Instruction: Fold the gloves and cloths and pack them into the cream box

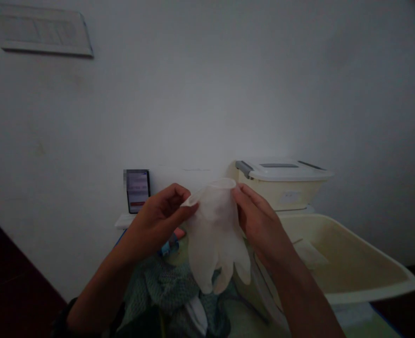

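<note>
A translucent white disposable glove [216, 234] hangs fingers-down in front of me. My left hand [160, 220] pinches the glove's cuff at its left edge. On the right edge of the cuff my right hand [258, 220] pinches it too, so the opening is stretched between both hands. Beneath the glove lies a heap of greenish-grey cloth [165, 286].
A cream plastic tub [351, 267] stands at the right with a pale sheet inside. Behind it sits a lidded cream storage box [281, 183]. A phone [137, 190] with a lit screen leans against the white wall on a small ledge. A dark surface fills the lower left.
</note>
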Motion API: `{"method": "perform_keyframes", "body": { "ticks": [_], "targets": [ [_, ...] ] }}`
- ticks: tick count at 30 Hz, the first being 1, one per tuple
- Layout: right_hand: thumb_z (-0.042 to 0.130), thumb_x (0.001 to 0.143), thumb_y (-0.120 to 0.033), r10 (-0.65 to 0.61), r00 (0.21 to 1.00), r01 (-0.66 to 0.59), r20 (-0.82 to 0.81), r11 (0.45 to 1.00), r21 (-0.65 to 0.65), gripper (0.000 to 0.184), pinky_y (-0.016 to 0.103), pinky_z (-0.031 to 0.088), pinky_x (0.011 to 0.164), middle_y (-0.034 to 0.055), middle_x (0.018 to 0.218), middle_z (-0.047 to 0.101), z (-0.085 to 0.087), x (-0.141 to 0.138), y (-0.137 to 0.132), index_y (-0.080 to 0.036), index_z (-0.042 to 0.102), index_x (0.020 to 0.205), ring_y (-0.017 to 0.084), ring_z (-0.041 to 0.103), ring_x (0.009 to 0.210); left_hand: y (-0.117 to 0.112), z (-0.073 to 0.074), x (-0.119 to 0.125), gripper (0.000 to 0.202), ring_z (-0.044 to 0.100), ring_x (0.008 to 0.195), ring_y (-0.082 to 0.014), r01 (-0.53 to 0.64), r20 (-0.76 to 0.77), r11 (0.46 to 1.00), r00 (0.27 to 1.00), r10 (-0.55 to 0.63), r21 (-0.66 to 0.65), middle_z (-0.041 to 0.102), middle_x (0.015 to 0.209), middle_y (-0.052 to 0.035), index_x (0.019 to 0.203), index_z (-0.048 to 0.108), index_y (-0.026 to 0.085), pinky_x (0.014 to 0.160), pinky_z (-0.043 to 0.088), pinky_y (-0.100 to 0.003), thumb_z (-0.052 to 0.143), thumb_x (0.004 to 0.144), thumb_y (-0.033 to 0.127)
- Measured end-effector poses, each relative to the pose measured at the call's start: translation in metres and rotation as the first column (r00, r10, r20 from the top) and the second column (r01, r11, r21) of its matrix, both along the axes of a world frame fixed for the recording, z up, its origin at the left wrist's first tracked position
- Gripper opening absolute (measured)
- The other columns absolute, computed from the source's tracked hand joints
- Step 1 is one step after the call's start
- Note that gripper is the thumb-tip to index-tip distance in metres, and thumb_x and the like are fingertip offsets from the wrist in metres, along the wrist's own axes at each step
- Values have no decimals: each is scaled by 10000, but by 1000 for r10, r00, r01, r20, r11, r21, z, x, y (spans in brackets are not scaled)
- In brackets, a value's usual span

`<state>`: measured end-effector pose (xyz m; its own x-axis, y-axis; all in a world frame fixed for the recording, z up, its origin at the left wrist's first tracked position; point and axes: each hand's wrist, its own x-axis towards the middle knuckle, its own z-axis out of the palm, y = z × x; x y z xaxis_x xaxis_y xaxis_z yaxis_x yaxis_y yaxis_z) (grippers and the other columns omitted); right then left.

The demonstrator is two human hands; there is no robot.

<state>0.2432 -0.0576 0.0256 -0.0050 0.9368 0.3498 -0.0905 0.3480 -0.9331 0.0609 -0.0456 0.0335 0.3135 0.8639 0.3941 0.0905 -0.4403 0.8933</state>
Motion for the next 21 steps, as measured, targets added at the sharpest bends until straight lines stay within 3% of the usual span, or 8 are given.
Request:
{"method": "perform_keyframes", "body": {
  "ticks": [3,6,11,15,18,21],
  "targets": [
    [537,827,-473,160,986,-159,46,987,-13,338,271,470,679,43,890,625,-2,-1,1,-205,558,1031,168,577,819,3,0,3,145,550,586,-102,-7,143,999,990,13,-39,577,661,31,773,512,187,516,455,-176,594,810,301],
    [679,738,-390,335,939,-328,74,940,-91,395,305,493,733,50,953,645,-4,-3,2,-198,535,1051,183,610,853,4,-2,7,137,484,472,-78,-30,290,996,956,52,-80,531,594,58,763,490,202,404,373,-145,574,818,295],
    [591,811,-393,402,905,-381,142,912,-152,280,298,478,702,39,878,654,-5,-6,2,-174,576,984,163,609,786,1,-3,12,119,440,485,-82,-159,383,981,904,189,-109,496,603,57,747,517,216,407,349,-154,575,813,296],
    [646,750,-433,422,815,-378,396,907,-187,372,285,454,647,56,924,654,-9,-10,-2,-166,589,1002,180,591,795,2,3,12,98,501,594,-129,-247,439,954,848,297,-169,524,647,17,704,539,216,475,408,-184,564,792,254],
    [621,767,-336,386,772,-341,505,922,-183,212,262,421,575,31,815,642,-16,-15,1,-166,608,892,156,563,695,5,8,11,31,557,652,-157,-239,510,938,790,339,-253,605,714,-8,780,595,211,490,444,-189,574,757,206],
    [591,760,-198,441,786,-407,433,897,-174,89,235,404,575,-10,754,599,-23,-19,6,-179,556,840,119,534,658,9,12,11,101,597,643,-149,-245,615,922,689,383,-299,664,755,-14,821,611,188,512,490,-192,515,796,168]
  ]
}}
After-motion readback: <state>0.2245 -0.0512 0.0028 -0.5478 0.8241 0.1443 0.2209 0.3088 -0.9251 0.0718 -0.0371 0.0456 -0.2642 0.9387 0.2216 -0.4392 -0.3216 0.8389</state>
